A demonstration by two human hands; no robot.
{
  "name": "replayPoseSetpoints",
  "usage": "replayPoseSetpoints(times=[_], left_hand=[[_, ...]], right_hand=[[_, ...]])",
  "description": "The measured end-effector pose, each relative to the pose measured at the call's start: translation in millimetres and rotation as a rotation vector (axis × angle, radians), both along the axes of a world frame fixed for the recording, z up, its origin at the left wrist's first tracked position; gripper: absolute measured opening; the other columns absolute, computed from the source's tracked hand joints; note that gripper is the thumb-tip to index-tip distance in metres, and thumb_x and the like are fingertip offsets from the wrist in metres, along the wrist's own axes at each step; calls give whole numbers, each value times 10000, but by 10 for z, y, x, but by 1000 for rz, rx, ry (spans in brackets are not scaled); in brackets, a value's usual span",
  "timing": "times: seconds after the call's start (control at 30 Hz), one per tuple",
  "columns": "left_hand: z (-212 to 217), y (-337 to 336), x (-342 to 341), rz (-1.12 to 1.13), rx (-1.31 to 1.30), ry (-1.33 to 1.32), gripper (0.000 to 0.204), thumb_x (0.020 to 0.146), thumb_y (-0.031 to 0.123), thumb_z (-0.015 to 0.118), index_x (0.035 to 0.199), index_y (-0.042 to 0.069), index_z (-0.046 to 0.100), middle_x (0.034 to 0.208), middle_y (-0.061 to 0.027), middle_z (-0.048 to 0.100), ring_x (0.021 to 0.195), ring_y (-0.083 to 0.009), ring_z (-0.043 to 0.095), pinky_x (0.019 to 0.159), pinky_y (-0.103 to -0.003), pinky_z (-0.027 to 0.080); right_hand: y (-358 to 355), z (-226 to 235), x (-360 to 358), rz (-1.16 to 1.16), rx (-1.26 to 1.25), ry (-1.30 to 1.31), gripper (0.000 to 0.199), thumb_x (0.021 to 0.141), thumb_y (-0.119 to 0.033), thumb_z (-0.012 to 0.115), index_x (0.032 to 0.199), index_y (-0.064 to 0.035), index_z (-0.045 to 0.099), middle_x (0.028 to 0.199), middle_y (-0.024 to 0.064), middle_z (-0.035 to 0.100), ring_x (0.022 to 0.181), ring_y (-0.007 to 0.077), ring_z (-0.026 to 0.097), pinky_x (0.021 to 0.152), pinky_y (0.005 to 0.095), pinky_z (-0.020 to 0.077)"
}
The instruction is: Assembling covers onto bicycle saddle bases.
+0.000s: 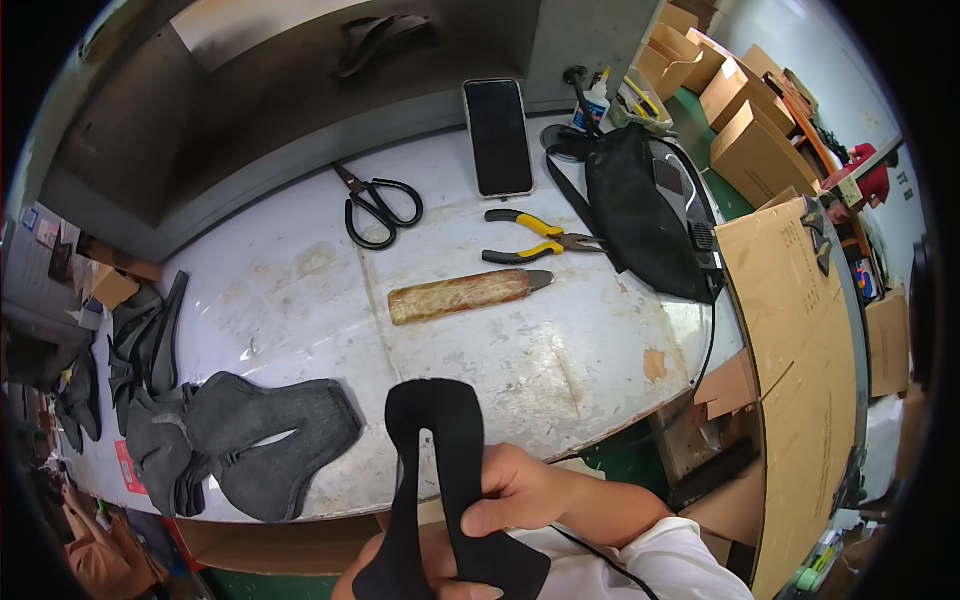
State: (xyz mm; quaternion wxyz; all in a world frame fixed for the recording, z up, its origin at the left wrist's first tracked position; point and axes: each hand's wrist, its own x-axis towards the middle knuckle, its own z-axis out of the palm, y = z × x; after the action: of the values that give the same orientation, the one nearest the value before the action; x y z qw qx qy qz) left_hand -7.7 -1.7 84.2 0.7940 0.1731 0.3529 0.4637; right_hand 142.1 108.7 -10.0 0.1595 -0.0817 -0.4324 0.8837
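A flat black shoe upper (pixel 460 430), curved over at the top with a narrow slit down its middle, is held up near the front edge of the table. My right hand (pixel 515 490) pinches its right side, thumb on the front face. Lower down, my left hand (pixel 365 565) grips the bottom part; most of that hand is hidden behind the black material. To the left, a stack of dark grey shoe uppers (pixel 270 440) lies at the table edge. Beyond the held piece rests a knife (pixel 465 295) with a wrapped handle and a short blade.
Scissors (pixel 378 208), yellow-black pliers (pixel 545 238), a phone (pixel 498 138) and a black bag (pixel 640 215) with a cable lie on the worn table (pixel 300 300). More dark pieces (pixel 150 335) sit at left. Cardboard (pixel 795 390) stands at right, near a glue bottle (pixel 594 102).
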Motion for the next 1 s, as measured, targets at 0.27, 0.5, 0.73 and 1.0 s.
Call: replayPoseSetpoints(times=[0.27,0.5,0.73,1.0], left_hand=[[-776,78,-258,-901,130,-170,489,816,188,692,1226,-46,566,1204,-144,588,1177,-222,516,960,-390,390],[-677,113,-64,541,218,158,368,925,408,553,1013,70,436,853,-51,516,780,-113,486,706,-237,412],[-826,170,-93,841,233,677,607,964,640,289,989,49,425,870,-74,537,737,-120,497,668,-248,422],[-863,93,18,627,266,414,1106,656,964,236,1117,-9,489,844,-102,591,773,-156,559,686,-263,444]], right_hand=[[-122,-26,62,-121,-85,6,502,885,-451,675,908,47,623,844,78,620,744,146,581,620,276,452],[-118,-76,153,-1,-9,-93,757,909,-677,435,982,66,561,894,108,586,764,141,571,660,258,448],[-233,-126,137,310,-296,-120,470,1005,-426,476,912,19,596,736,40,596,622,93,548,566,229,419],[-254,44,66,-111,78,-173,217,949,-179,638,795,-28,610,671,-55,538,570,31,443,494,227,337]])
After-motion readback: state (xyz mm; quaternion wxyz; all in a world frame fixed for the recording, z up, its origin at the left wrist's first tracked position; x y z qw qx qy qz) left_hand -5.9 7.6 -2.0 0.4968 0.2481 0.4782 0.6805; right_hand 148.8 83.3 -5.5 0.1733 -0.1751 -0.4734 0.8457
